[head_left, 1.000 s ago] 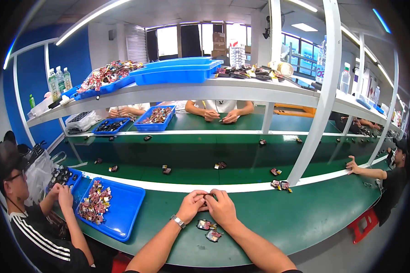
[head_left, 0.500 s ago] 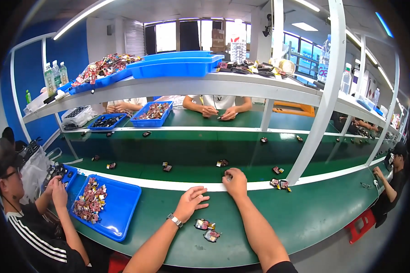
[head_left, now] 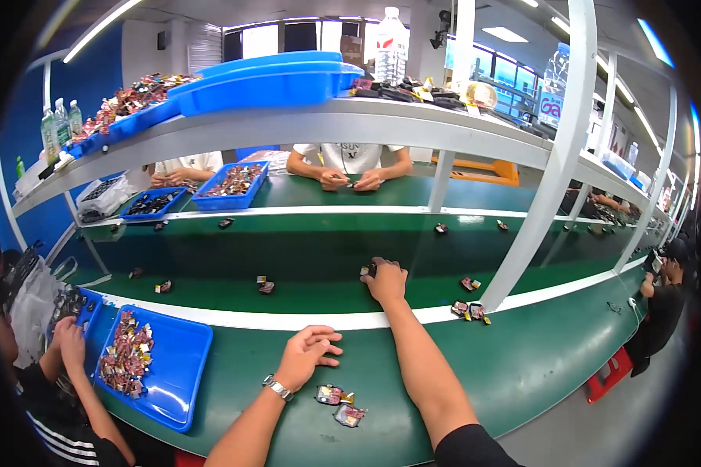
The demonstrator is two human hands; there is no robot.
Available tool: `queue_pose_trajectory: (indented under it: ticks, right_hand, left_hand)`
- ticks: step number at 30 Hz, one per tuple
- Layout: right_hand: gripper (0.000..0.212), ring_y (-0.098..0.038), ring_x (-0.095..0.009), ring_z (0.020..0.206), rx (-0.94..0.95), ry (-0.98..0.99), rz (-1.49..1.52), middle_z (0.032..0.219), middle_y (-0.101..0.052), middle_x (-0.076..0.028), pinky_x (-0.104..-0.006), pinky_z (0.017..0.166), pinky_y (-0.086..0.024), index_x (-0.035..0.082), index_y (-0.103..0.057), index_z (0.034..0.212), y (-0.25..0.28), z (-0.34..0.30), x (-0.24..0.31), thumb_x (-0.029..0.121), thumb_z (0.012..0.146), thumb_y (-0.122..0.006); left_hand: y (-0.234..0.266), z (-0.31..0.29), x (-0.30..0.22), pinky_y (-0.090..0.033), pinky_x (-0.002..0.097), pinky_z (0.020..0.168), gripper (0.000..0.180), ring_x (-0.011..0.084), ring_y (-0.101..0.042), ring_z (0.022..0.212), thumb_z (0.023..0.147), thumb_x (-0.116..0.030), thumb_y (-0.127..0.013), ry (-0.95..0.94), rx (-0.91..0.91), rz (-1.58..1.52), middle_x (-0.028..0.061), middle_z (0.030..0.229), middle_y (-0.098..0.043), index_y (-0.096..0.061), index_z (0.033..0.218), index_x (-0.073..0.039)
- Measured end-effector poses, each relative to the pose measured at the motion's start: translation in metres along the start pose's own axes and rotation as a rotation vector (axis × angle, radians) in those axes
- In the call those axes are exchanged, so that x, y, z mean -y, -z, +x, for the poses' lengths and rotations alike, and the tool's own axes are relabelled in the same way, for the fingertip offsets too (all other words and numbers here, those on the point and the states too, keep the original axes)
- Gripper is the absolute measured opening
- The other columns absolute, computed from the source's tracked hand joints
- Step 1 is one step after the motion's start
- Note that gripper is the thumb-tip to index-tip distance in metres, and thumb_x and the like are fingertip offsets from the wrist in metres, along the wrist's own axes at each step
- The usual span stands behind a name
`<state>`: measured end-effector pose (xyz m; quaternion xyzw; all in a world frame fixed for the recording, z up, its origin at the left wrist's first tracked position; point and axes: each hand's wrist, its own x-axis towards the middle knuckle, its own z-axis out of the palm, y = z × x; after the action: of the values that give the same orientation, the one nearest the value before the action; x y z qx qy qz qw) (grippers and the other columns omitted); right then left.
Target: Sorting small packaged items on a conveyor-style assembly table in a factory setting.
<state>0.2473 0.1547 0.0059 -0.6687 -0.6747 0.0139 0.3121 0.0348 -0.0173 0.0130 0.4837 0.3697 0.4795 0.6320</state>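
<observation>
My right hand [head_left: 386, 282] reaches past the white rail onto the dark green belt. Its fingers are closed on a small black-cased electronic part [head_left: 367, 270], mostly covered by them. My left hand [head_left: 308, 358], with a metal watch at the wrist, hovers over the near green tabletop [head_left: 475, 373], fingers apart and holding nothing. Just in front of my left forearm lie two similar black-framed parts [head_left: 329, 395] [head_left: 350, 415] with red, white and yellow bits. Two or so more parts [head_left: 470, 311] rest on the rail by the white post.
A blue tray [head_left: 191, 366] of small red parts stands at left, beside a co-worker's hands [head_left: 70, 342]. Other parts [head_left: 265, 286] dot the belt. Overhead runs a white shelf [head_left: 288, 123] with blue trays and bottles; its slanting post [head_left: 537, 171] rises at right. Another person's hands [head_left: 350, 181] work opposite.
My right hand has reached farther over the belt and its fingers have closed on a part there. The left hand stays nearly in place. The whole view has shifted somewhat.
</observation>
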Motion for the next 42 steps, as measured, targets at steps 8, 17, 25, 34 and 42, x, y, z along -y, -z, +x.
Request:
queue_pose_trajectory:
  ticks: [8, 17, 25, 34, 42]
  right_hand:
    - [0.051, -0.059, -0.029, 0.101, -0.246, 0.203, 0.217, 0.099, -0.067, -0.009, -0.0438, 0.090, -0.041, 0.007, -0.063, 0.114, 0.024, -0.024, 0.007, 0.024, 0.069, -0.082]
    - [0.054, -0.056, -0.029, 0.104, 0.075, 0.642, 0.509, 0.107, -0.062, -0.010, -0.0381, 0.090, -0.047, 0.006, -0.061, 0.117, 0.085, -0.145, 0.058, 0.011, 0.068, -0.082]
    - [0.055, -0.054, -0.028, 0.113, 0.123, 0.729, 0.519, 0.117, -0.061, -0.009, -0.0378, 0.097, -0.046, 0.008, -0.060, 0.121, 0.095, -0.150, 0.059, 0.012, 0.070, -0.080]
    - [0.024, -0.061, -0.024, 0.096, 0.014, 0.596, 0.466, 0.108, -0.061, -0.005, -0.0364, 0.077, -0.054, 0.010, -0.068, 0.101, 0.083, -0.153, 0.066, 0.006, 0.078, -0.071]
    - [0.021, -0.058, -0.029, 0.103, 0.147, 0.623, 0.373, 0.115, -0.058, -0.008, -0.0389, 0.083, -0.052, 0.011, -0.067, 0.096, 0.082, -0.147, 0.054, 0.007, 0.076, -0.072]
  left_hand:
    - [0.009, 0.004, 0.004, -0.058, 0.0324, 0.072, 0.024, 0.0217, -0.066, 0.090, 0.097, -0.007, -0.051, -0.019, 0.015, -0.044, 0.0192, 0.116, -0.063, -0.051, 0.120, 0.000]
    - [0.021, -0.002, -0.001, -0.054, 0.0321, 0.076, 0.031, 0.0190, -0.063, 0.091, 0.102, -0.019, -0.046, 0.076, 0.090, -0.154, 0.0131, 0.112, -0.062, -0.051, 0.125, 0.001]
    - [0.014, -0.001, 0.002, -0.056, 0.0331, 0.086, 0.033, 0.0177, -0.064, 0.099, 0.102, -0.016, -0.045, 0.093, 0.166, -0.069, 0.0103, 0.115, -0.062, -0.051, 0.129, 0.001]
    - [0.013, 0.000, 0.002, -0.055, 0.0358, 0.093, 0.034, 0.0183, -0.062, 0.103, 0.099, -0.010, -0.048, 0.041, 0.102, -0.106, 0.0116, 0.116, -0.060, -0.049, 0.132, 0.002]
    - [0.006, -0.004, -0.003, -0.055, 0.0343, 0.094, 0.037, 0.0210, -0.062, 0.110, 0.098, -0.005, -0.048, 0.043, 0.144, 0.005, 0.0136, 0.124, -0.059, -0.047, 0.135, 0.000]
